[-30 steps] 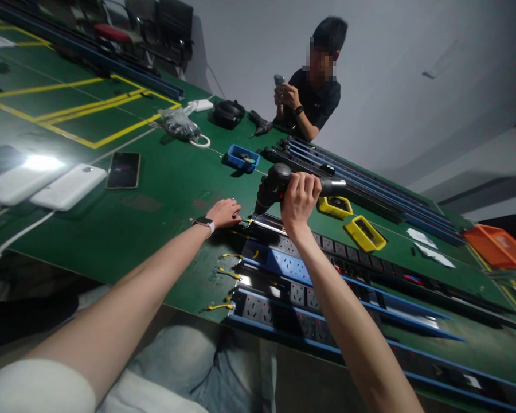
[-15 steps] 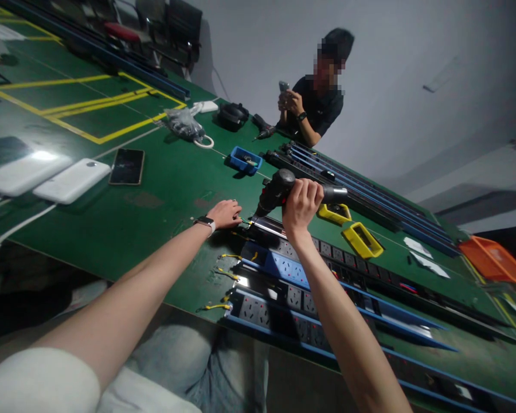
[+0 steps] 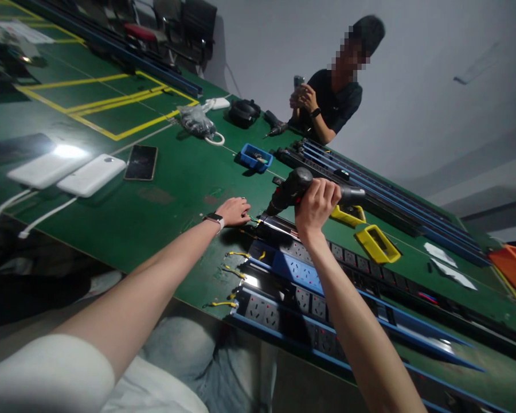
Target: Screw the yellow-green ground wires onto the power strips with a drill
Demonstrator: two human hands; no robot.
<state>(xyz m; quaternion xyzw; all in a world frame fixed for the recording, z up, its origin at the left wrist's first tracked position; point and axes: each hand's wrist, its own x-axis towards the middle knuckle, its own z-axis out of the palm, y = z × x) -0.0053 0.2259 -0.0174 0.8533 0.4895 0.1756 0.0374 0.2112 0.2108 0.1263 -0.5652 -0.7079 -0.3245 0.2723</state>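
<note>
My right hand [image 3: 319, 203] is wrapped round a black power drill [image 3: 294, 186], whose front end points down at the near-left end of a long black socket strip [image 3: 337, 251]. Beside that end, my left hand [image 3: 235, 211] has its fingers closed on a small green-yellow wire [image 3: 254, 219]. Nearer to me, several more strips lie side by side, among them a blue one [image 3: 284, 265] and one with black sockets [image 3: 260, 310]. Short yellow wires [image 3: 237, 254] stick out of their left ends.
A blue bin [image 3: 257, 158] and two yellow bins [image 3: 378, 244] stand beyond the strips. White power banks [image 3: 92, 175] and a phone [image 3: 141, 162] lie left. Across the green table [image 3: 176, 189], a person [image 3: 335, 97] holds a device. An orange bin [image 3: 513, 268] sits far right.
The whole view has shifted, so things appear further right. Both hands keep the same places relative to the strip's end, and the drill stays in my right hand.
</note>
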